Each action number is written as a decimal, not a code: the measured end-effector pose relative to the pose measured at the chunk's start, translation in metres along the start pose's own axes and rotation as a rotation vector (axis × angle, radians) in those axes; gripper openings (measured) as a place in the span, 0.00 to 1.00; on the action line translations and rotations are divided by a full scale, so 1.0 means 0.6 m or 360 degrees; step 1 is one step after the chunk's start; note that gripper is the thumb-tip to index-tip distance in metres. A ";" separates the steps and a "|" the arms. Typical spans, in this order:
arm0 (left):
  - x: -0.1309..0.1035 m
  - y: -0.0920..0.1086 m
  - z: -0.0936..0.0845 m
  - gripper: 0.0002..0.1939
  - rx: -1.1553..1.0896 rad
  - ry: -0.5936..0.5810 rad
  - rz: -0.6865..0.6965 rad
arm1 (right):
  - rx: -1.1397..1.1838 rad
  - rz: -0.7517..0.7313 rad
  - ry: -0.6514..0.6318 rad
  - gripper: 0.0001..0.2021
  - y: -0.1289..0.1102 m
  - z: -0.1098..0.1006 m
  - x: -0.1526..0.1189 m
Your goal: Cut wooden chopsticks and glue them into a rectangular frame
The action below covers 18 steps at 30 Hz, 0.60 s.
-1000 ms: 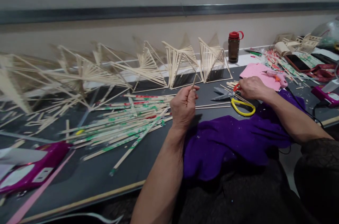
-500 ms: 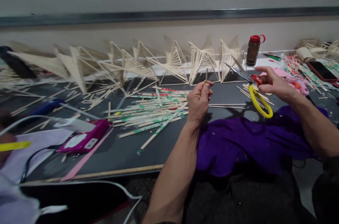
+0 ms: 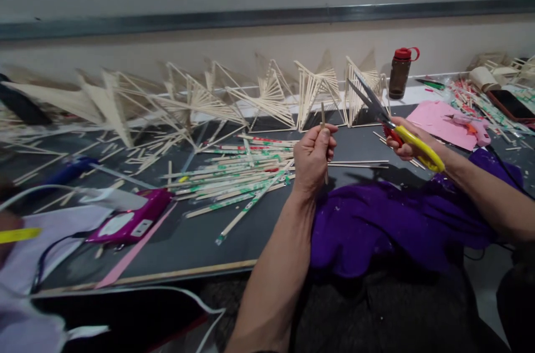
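My left hand (image 3: 312, 158) is closed around a thin wooden stick (image 3: 322, 113), held upright with its tip showing above the thumb. To the right, my right hand (image 3: 407, 138) grips scissors (image 3: 418, 147) with yellow and red handles. Their blades are slightly parted and point up and to the left, clear of the stick. Left of my left hand lies a pile of chopsticks in green and red printed wrappers (image 3: 234, 175). Two bare sticks (image 3: 359, 164) rest on the dark table just behind my wrist. A purple cloth (image 3: 376, 225) is bunched below both hands.
Stick structures (image 3: 271, 97) line the wall behind the table (image 3: 200, 247). A red-capped bottle (image 3: 399, 74), pink sheet (image 3: 434, 122) and phone (image 3: 510, 103) are at the right. A magenta device (image 3: 134, 219) and part of another person's hand (image 3: 6, 219) are at the left.
My right hand has turned and closed more fully on the scissors, whose yellow handle has swung up and to the right. My left hand still holds the stick in nearly the same place.
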<state>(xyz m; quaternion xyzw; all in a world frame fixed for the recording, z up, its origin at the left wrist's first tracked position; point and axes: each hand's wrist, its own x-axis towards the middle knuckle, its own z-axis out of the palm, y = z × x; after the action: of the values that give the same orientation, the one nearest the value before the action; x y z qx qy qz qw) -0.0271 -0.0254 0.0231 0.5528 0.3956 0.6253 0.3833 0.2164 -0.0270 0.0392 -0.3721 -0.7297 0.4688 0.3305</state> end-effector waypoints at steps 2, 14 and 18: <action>-0.002 -0.002 0.000 0.12 0.0123 -0.0001 0.0037 | -0.0078 -0.0076 0.0066 0.37 0.001 0.007 0.000; -0.006 -0.013 -0.002 0.11 0.1033 -0.0048 0.0643 | -0.0654 -0.0103 0.0065 0.38 -0.004 0.030 -0.013; -0.006 -0.018 -0.002 0.12 0.1149 -0.0049 0.0762 | -0.0714 -0.0122 0.0090 0.38 -0.013 0.037 -0.014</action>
<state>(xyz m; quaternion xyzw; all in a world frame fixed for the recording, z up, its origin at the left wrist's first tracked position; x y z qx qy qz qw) -0.0276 -0.0247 0.0119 0.7368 0.4438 0.5099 0.0153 0.2005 -0.0461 0.0381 -0.4214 -0.8197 0.2713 0.2774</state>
